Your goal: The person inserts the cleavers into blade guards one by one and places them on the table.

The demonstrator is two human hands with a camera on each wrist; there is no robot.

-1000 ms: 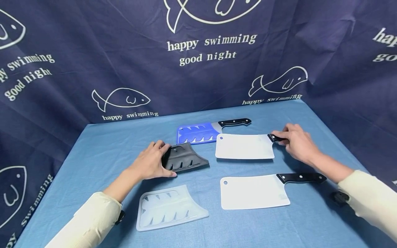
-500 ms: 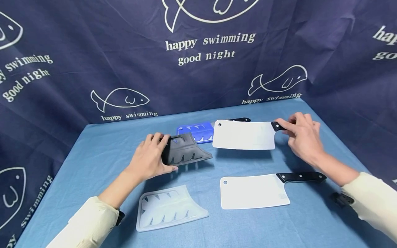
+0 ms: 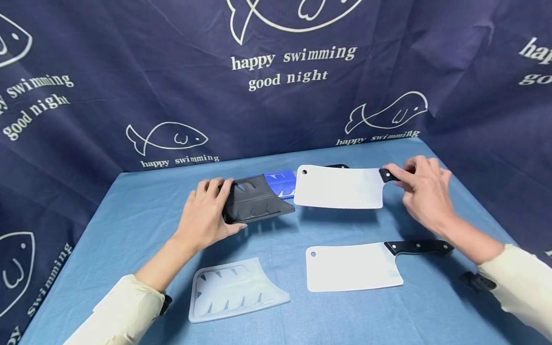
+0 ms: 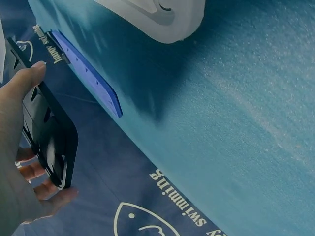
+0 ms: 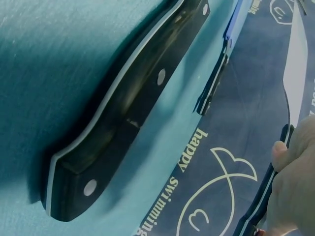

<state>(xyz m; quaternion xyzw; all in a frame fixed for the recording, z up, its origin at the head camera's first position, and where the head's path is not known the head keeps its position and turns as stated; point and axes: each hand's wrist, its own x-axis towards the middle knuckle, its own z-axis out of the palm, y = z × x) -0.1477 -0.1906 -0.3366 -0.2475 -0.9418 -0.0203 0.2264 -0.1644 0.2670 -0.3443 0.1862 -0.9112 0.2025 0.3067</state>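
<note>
My left hand (image 3: 204, 213) grips a black knife sheath (image 3: 254, 201) by its closed end, thumb below and fingers over the top. The sheath is raised off the table, its flared mouth facing right. My right hand (image 3: 424, 191) pinches the black handle of a cleaver (image 3: 338, 188), held up level with its blade pointing left. The blade's tip end is close to the sheath's mouth, with a narrow gap between them in the head view. In the left wrist view the black sheath (image 4: 51, 132) sits between thumb and fingers. In the right wrist view the cleaver's handle (image 5: 261, 196) lies in my fingers.
A second cleaver (image 3: 353, 267) lies at the front right, its black handle (image 5: 128, 108) large in the right wrist view. At the front left lies a translucent white sheath (image 3: 237, 290). Behind the held things, a cleaver in a blue sheath (image 3: 280, 182) is partly hidden. Patterned dark cloth (image 3: 280, 115) hangs behind.
Both hands have risen from the table, lifting the black sheath and the cleaver, which now partly cover the blue sheath. The front cleaver and white sheath have stayed put.
</note>
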